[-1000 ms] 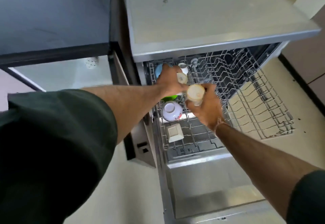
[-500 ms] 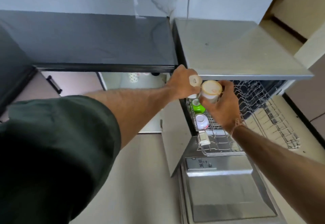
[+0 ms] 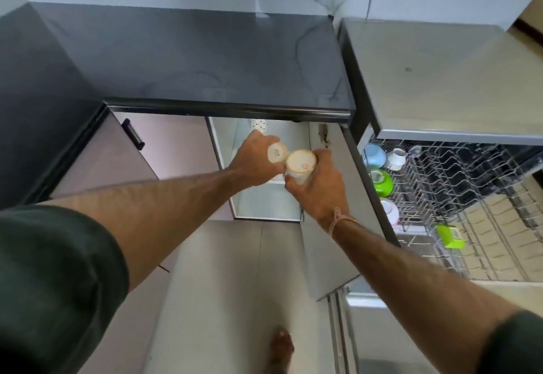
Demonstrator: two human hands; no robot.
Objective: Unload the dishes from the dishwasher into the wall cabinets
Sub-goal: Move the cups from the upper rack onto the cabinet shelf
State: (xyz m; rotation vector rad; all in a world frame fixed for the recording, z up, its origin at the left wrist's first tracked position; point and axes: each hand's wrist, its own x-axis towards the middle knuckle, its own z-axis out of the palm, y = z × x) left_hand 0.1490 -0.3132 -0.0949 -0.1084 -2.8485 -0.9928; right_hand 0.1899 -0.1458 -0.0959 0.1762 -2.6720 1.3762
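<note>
My left hand (image 3: 254,162) grips a small white cup (image 3: 276,152), bottom up. Beside it my right hand (image 3: 318,188) grips a larger cream cup (image 3: 301,163), also bottom up; the two cups touch. Both hands hover in front of an open base cabinet (image 3: 264,197) below the dark countertop. To the right, the dishwasher's upper rack (image 3: 458,185) is pulled out. It holds a blue bowl (image 3: 373,155), a white cup (image 3: 396,157), a green bowl (image 3: 381,182), a white bowl (image 3: 390,210) and a green square dish (image 3: 449,235).
A dark countertop (image 3: 205,59) spans the middle, with the dishwasher's steel top (image 3: 446,80) to its right. The open cabinet door (image 3: 332,226) stands between my hands and the rack. A closed cabinet with a black handle (image 3: 133,138) is at left. My foot (image 3: 282,347) is on the pale floor.
Both hands lifted the two cups out of the rack and carried them left, away from the dishwasher, to the open base cabinet. My view swung left and up.
</note>
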